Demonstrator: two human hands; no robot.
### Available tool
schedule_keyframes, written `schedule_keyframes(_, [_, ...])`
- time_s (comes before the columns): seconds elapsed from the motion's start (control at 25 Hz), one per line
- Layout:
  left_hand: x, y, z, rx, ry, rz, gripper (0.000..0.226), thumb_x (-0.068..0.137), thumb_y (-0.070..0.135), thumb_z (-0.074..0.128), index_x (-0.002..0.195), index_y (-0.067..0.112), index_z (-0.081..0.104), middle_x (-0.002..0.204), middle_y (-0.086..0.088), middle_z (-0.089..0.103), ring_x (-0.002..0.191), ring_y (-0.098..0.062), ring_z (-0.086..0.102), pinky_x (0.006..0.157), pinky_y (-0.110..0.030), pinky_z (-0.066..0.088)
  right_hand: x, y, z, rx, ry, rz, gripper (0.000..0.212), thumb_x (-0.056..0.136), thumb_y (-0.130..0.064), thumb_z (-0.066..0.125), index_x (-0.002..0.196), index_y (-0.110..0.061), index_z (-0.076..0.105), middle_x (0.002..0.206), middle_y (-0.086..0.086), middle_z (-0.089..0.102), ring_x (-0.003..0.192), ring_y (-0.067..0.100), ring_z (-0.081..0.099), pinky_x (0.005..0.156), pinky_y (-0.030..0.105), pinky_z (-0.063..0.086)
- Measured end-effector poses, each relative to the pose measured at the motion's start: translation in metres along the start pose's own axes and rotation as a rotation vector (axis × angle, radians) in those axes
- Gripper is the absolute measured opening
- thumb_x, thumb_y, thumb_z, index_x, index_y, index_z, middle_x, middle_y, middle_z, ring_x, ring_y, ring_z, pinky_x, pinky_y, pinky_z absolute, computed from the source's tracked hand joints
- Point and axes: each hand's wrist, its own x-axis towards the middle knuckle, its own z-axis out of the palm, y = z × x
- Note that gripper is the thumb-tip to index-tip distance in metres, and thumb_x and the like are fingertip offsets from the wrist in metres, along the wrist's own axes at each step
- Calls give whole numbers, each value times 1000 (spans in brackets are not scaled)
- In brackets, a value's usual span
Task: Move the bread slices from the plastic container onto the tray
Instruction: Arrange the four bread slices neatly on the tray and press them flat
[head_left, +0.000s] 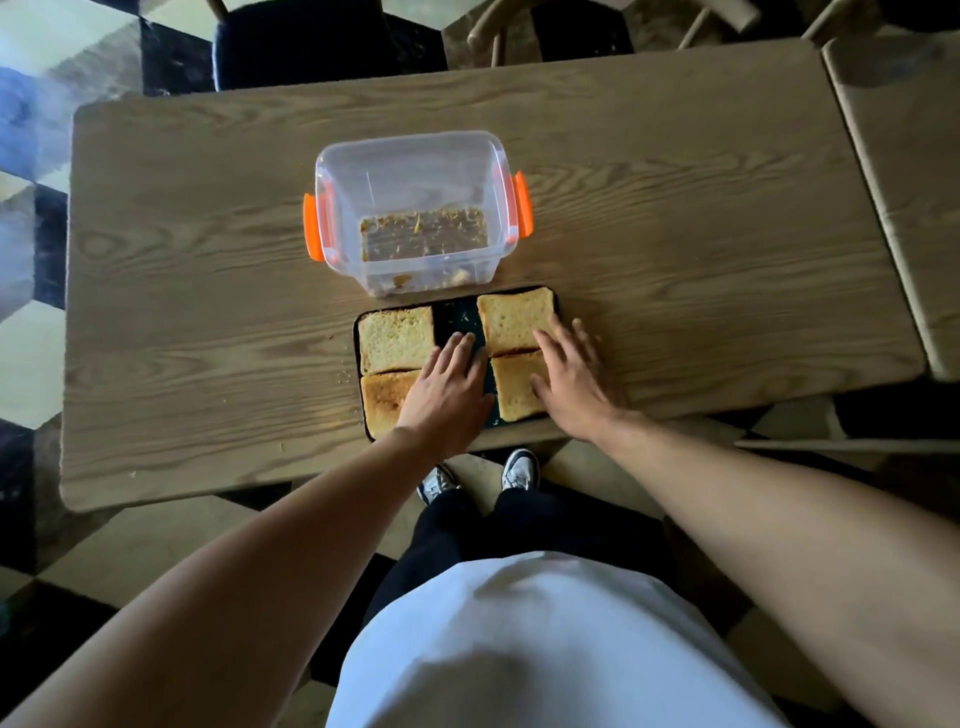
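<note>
A clear plastic container (413, 171) with orange clips stands on the table and holds only crumbs. Just in front of it lies a dark tray (460, 319) carrying several toasted bread slices: one at far left (395, 338), a browner one at near left (382, 397), one at far right (514, 319), one at near right (514, 387). My left hand (449, 387) rests flat on the tray's middle, fingers apart, overlapping the left slices. My right hand (574, 376) lies flat over the right slices, fingers spread. Neither hand grips anything.
The wooden table (701, 260) has crumbs scattered to the left of the tray. A second table (904, 171) adjoins on the right. Chairs stand at the far side. My legs and shoes are below the table's near edge.
</note>
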Motion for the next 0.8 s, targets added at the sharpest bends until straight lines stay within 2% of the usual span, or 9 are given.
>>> schedule_keyframes(0.16, [7, 6, 8, 12, -40, -16, 73, 101, 42, 44, 156, 3, 16, 166, -18, 13, 154, -32, 5, 125, -47, 9, 0, -3, -2, 8, 25, -73, 61, 99, -29, 48, 154, -18, 27, 167, 1, 7, 152, 31, 3, 121, 50, 7])
schedule_keyframes(0.44, [8, 12, 3, -5, -53, -23, 73, 100, 39, 47, 156, 5, 17, 166, -14, 14, 154, -30, 5, 125, -47, 8, -1, 0, -11, -40, 11, -70, 65, 95, -25, 56, 153, -20, 29, 166, 1, 12, 151, 31, 7, 121, 51, 7])
schedule_keyframes(0.52, [5, 11, -1, 6, -52, -24, 73, 98, 38, 50, 156, 5, 20, 166, -15, 16, 154, -31, 7, 124, -49, 9, 0, -9, -14, -38, 49, -77, 63, 91, -21, 58, 150, -14, 36, 164, 6, 20, 150, 32, 12, 121, 50, 7])
schedule_keyframes(0.64, [-11, 0, -11, 70, -39, -47, 67, 96, 32, 50, 153, 4, 28, 163, -19, 20, 153, -35, 11, 124, -50, 11, 3, -38, -16, -3, 92, -194, 56, 90, -18, 58, 143, -6, 46, 157, 13, 34, 148, 33, 22, 121, 48, 12])
schedule_keyframes(0.8, [-39, -29, -18, 100, 22, -145, 58, 94, 28, 51, 148, 11, 38, 161, -22, 24, 151, -38, 17, 122, -53, 17, 6, -80, -9, -24, -14, -314, 57, 94, -21, 52, 148, -7, 40, 161, 10, 27, 150, 30, 12, 122, 45, 6])
